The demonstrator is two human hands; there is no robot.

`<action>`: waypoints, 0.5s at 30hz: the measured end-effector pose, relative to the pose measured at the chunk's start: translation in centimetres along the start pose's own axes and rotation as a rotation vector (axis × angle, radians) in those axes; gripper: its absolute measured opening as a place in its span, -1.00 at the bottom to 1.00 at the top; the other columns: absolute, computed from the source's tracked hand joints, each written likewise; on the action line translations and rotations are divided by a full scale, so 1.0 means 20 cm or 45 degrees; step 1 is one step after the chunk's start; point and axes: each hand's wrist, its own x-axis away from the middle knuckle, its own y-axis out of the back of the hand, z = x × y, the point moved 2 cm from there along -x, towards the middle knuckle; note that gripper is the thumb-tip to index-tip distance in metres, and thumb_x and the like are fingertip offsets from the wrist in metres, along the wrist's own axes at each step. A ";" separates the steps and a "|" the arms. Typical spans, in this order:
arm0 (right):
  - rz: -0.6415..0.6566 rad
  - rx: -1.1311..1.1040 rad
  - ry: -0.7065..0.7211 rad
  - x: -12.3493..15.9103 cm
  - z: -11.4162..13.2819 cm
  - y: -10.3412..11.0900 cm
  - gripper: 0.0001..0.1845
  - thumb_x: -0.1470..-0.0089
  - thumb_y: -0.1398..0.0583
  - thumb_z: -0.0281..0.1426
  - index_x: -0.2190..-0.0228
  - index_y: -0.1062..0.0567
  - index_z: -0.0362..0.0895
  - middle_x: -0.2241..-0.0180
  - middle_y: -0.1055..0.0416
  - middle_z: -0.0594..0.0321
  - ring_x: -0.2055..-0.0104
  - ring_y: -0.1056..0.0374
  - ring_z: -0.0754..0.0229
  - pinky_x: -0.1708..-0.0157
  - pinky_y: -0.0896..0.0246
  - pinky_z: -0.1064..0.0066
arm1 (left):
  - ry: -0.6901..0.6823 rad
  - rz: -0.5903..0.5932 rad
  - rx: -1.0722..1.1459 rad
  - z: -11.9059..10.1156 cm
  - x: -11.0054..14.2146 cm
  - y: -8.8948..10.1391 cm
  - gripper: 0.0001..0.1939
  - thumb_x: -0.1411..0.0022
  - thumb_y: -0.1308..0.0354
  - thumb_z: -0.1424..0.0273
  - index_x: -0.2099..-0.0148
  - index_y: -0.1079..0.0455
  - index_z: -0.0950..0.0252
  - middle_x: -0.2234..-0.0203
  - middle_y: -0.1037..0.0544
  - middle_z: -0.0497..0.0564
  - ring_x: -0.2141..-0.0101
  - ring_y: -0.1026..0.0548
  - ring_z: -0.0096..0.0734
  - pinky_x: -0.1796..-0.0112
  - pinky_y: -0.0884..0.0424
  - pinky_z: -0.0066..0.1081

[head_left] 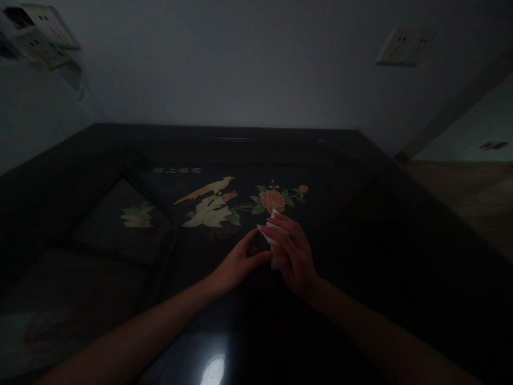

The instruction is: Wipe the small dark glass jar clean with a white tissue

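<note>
My right hand point(290, 254) is closed on a crumpled white tissue point(276, 227), whose edges show between the fingers. Close against it, my left hand point(244, 259) curves its thumb and fingers around a dark gap at the tissue's left side. Whatever lies between those fingers is too dark to make out. Both hands are over a glossy black surface point(348, 214) bearing a raised-looking picture. Just beyond my fingertips is its orange flower point(272, 200) with green leaves. A yellow bird point(210, 188) and a pale rock shape point(208, 213) lie further left.
Pale characters point(177, 170) run along the picture's upper left. The black top meets a grey wall point(224, 64) at the back. Wall sockets sit at the upper right point(409, 47) and upper left point(50, 27). A wooden floor point(465, 187) shows at right. The light is dim.
</note>
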 end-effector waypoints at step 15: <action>-0.270 -0.653 -0.788 0.01 -0.14 -0.04 -0.51 -0.15 0.00 -0.02 0.23 -0.52 -0.10 0.22 -0.53 0.20 0.15 -0.41 0.10 0.13 -0.32 0.28 | 0.046 0.026 0.168 0.03 0.01 0.01 -0.39 -0.02 -0.34 0.35 -0.12 -0.28 0.28 -0.05 -0.43 0.14 -0.10 -0.33 -0.07 -0.11 -0.19 -0.19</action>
